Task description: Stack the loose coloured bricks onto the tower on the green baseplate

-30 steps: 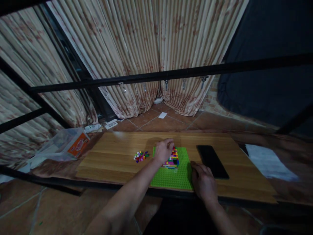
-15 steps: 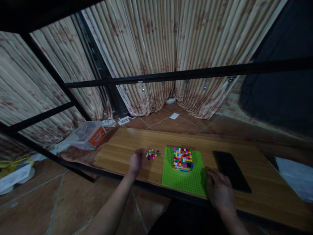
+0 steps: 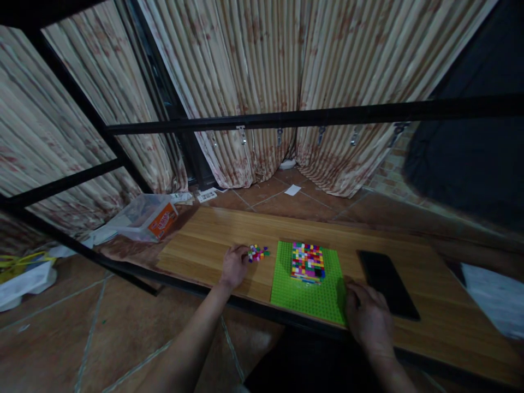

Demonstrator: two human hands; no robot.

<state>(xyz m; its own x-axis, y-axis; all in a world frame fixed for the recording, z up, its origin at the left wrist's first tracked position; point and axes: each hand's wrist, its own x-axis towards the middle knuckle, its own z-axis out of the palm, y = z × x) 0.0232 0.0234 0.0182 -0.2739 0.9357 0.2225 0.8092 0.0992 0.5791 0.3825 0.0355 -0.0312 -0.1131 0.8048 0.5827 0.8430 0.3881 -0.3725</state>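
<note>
A green studded baseplate (image 3: 311,295) lies on the wooden table (image 3: 204,240), with a block of small multicoloured bricks (image 3: 307,262) built on its far half. A little heap of loose coloured bricks (image 3: 257,252) sits just left of the plate. My left hand (image 3: 234,266) rests on the table with its fingertips at the heap; its fingers are curled, and what they hold is hidden. My right hand (image 3: 368,319) lies on the table at the plate's near right corner, fingers bent down against the edge.
A black phone (image 3: 387,284) lies flat to the right of the plate. A clear plastic box with an orange label (image 3: 149,218) stands at the table's left end. A black metal bar (image 3: 311,115) crosses above. Curtains (image 3: 262,82) hang behind. White paper (image 3: 495,295) lies far right.
My left hand left the brick block on the plate and moved left to the loose heap. The view swung left and down. My right hand stayed at the plate's corner.
</note>
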